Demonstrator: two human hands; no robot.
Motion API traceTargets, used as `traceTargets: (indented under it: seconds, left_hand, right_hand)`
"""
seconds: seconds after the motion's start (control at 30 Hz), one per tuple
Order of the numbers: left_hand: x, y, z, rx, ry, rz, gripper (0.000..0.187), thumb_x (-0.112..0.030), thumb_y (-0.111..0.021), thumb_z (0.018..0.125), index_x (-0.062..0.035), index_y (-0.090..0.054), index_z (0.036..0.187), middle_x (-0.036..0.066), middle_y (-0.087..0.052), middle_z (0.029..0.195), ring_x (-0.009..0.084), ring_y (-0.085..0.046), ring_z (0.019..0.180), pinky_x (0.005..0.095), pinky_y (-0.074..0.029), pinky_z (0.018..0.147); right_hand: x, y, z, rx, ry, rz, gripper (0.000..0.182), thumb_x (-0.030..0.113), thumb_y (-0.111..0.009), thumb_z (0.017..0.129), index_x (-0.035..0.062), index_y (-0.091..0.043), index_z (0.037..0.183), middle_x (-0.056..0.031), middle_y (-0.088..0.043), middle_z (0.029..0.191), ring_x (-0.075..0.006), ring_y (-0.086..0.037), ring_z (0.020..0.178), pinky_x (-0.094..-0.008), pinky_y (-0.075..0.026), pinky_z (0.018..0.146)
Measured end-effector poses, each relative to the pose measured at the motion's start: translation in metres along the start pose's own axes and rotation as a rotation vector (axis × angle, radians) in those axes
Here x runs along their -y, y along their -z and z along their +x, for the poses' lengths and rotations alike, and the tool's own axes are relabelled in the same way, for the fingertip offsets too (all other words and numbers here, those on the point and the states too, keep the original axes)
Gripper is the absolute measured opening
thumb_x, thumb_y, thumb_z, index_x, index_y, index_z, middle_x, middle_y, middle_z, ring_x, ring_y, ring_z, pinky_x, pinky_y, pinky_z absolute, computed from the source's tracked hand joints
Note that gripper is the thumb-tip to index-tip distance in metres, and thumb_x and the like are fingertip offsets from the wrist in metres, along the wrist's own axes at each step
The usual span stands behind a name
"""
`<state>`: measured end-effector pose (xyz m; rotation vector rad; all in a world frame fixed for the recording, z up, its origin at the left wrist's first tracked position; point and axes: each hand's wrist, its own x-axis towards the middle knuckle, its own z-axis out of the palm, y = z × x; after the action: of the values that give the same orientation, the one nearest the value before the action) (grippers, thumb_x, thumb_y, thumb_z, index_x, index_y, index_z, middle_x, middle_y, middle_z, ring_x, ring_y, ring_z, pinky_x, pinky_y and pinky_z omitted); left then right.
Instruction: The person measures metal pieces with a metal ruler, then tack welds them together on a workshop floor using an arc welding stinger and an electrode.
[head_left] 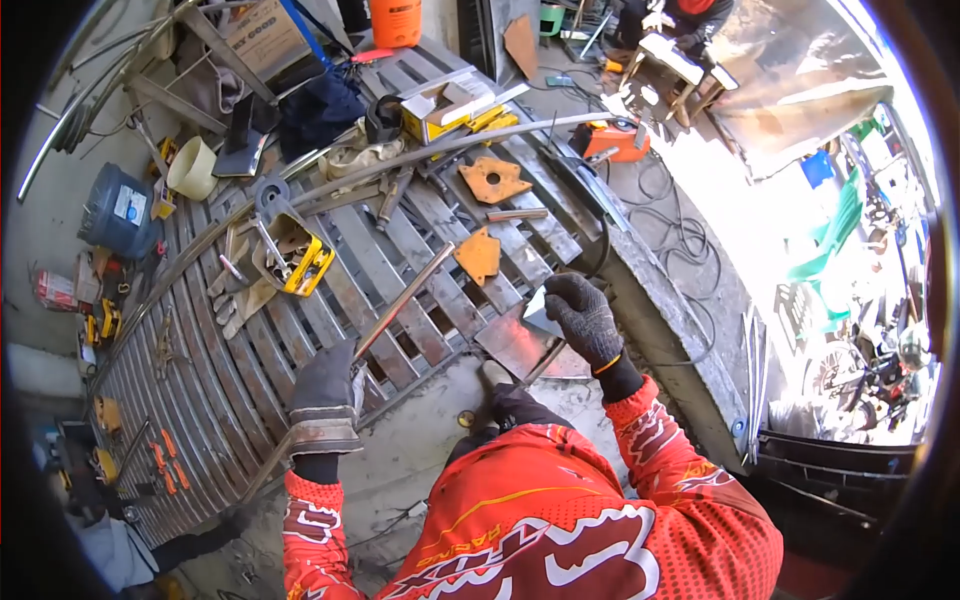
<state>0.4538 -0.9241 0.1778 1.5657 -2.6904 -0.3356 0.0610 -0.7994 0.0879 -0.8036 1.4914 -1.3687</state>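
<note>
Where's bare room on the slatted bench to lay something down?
Slats, gapped, look bare between the left hand and the orange pieces. A smaller patch lies between the yellow tub and the rod. It is crowded around the tub and along the far edge, by the yellow box.

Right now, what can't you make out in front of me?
All in the head view:
Metal rod: lower part hidden by the left hand.
Pale piece: partly covered by the right hand.
Orange container: upper part cut off by the top edge.
Label on the blue jug: too small to read.
</note>
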Motion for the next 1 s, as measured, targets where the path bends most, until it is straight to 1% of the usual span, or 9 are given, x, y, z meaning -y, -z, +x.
traceTargets:
  seconds: [0.07,0.1,0.23,0.5,0.67,0.73,0.77,0.87,1.0]
  left_hand:
    - [-0.007,-0.004,0.019,0.04,0.07,0.029,0.033,-0.024,-0.075,0.093,-0.0093,-0.069,0.122,0.021,-0.073,0.109,0.0417,-0.07,0.103,0.0516,-0.057,0.088]
    - [-0.008,-0.007,0.029,0.071,0.082,0.059,0.033,-0.024,-0.075,0.093,-0.0094,-0.07,0.122,0.02,-0.073,0.108,0.0417,-0.07,0.103,0.0518,-0.057,0.087]
    - [-0.016,-0.018,0.054,0.05,0.052,0.127,0.025,-0.025,-0.077,0.091,-0.0097,-0.066,0.108,0.02,-0.071,0.095,0.0427,-0.07,0.091,0.0536,-0.056,0.079]
    - [-0.025,-0.027,0.073,0.181,0.077,0.312,0.025,-0.027,-0.079,0.089,-0.0099,-0.064,0.099,0.015,-0.069,0.086,0.0385,-0.07,0.081,0.0497,-0.056,0.073]
    - [-0.014,-0.042,0.08,0.238,0.099,0.442,0.029,-0.029,-0.082,0.085,-0.0117,-0.065,0.101,0.013,-0.069,0.089,0.0348,-0.071,0.083,0.0465,-0.057,0.073]
    - [-0.017,-0.028,0.082,0.235,0.186,0.294,0.04,-0.029,-0.088,0.077,-0.0165,-0.073,0.112,0.01,-0.075,0.098,0.0259,-0.074,0.098,0.0433,-0.056,0.091]
    - [0.003,-0.048,0.067,0.019,0.099,0.18,0.05,-0.023,-0.09,0.071,-0.0193,-0.072,0.118,0.009,-0.071,0.12,0.0291,-0.068,0.117,0.048,-0.053,0.102]
    - [-0.023,-0.027,0.076,-0.123,0.168,0.074,0.061,-0.02,-0.09,0.075,-0.0146,-0.067,0.131,0.015,-0.06,0.143,0.039,-0.055,0.136,0.0558,-0.039,0.12]
    - [-0.025,-0.065,0.1,-0.138,0.172,0.019,0.06,-0.019,-0.088,0.078,-0.0176,-0.066,0.134,0.013,-0.054,0.151,0.0415,-0.045,0.147,0.0549,-0.037,0.124]
  right_hand:
    - [-0.009,0.009,0.029,-0.172,0.419,-0.523,0.023,0.009,-0.073,0.097,0.0012,-0.071,0.118,-0.0157,-0.075,0.106,-0.0274,-0.074,0.089,-0.0386,-0.059,0.079]
    - [0.007,0.003,0.038,-0.209,0.37,-0.512,0.022,0.006,-0.074,0.092,0.0038,-0.073,0.113,-0.0187,-0.072,0.107,-0.0355,-0.073,0.093,-0.0436,-0.058,0.082]
    - [0.015,0.009,0.1,-0.198,0.552,-0.811,0.025,0.005,-0.074,0.086,0.0081,-0.073,0.111,-0.0168,-0.069,0.11,-0.0411,-0.067,0.104,-0.0484,-0.055,0.089]
    - [-0.009,0.007,0.167,-0.213,0.725,-0.957,0.029,0.004,-0.076,0.08,0.0092,-0.073,0.109,-0.0161,-0.068,0.116,-0.0418,-0.064,0.111,-0.0507,-0.052,0.095]
    - [-0.023,0.005,0.175,-0.177,0.655,-0.94,0.032,0.006,-0.075,0.081,0.0102,-0.072,0.113,-0.0148,-0.067,0.117,-0.0415,-0.062,0.113,-0.0529,-0.051,0.096]
    - [-0.028,0.006,0.171,-0.161,0.638,-0.961,0.033,0.004,-0.074,0.081,0.0099,-0.072,0.113,-0.0151,-0.066,0.115,-0.0415,-0.062,0.112,-0.0518,-0.051,0.094]
    - [-0.029,0.005,0.172,-0.188,0.616,-0.935,0.033,0.003,-0.074,0.081,0.0095,-0.073,0.113,-0.0155,-0.066,0.113,-0.0415,-0.062,0.11,-0.0513,-0.051,0.093]
    - [-0.022,-0.003,0.175,-0.253,0.566,-0.962,0.034,0.0,-0.073,0.08,0.0092,-0.073,0.113,-0.0162,-0.065,0.109,-0.0413,-0.061,0.107,-0.0508,-0.051,0.09]
    - [-0.017,-0.01,0.173,-0.264,0.546,-1.036,0.035,-0.003,-0.071,0.08,0.0095,-0.075,0.112,-0.0161,-0.065,0.107,-0.0404,-0.061,0.105,-0.0505,-0.05,0.089]
